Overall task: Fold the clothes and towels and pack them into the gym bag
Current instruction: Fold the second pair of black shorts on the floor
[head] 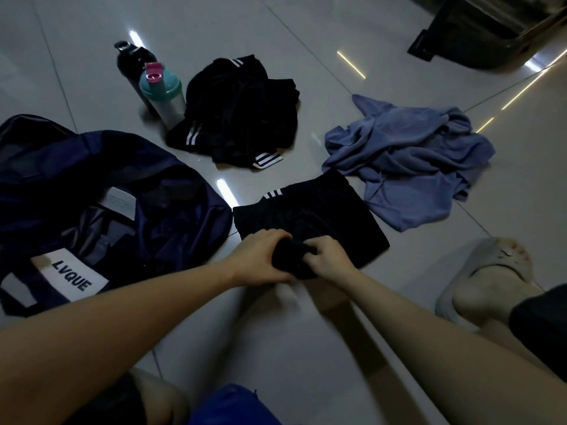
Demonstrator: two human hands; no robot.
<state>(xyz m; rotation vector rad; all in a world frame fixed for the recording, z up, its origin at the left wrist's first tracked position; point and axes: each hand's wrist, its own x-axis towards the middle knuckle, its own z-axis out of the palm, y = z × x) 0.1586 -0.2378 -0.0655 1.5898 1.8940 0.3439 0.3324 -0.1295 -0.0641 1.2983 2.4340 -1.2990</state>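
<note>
both hands, left hand [260, 259] and right hand [326, 259], grip with curled fingers a bunched black garment [310, 219] lying on the tiled floor [276, 332]. just left of it lies an open navy gym bag [92, 210] with a white label [72, 276] reading "lvque".

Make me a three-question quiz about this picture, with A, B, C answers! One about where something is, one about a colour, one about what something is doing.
1. Where is the gym bag? A) on the floor at the left B) on a table C) hanging on a wall
2. What colour is the crumpled towel? A) red B) blue C) yellow
3. What are the left hand and right hand doing? A) lying flat B) holding a bottle C) gripping black cloth

1 A: it lies on the floor, left. 2 B: it looks blue. 3 C: both hands curl round the dark bundle.
</note>
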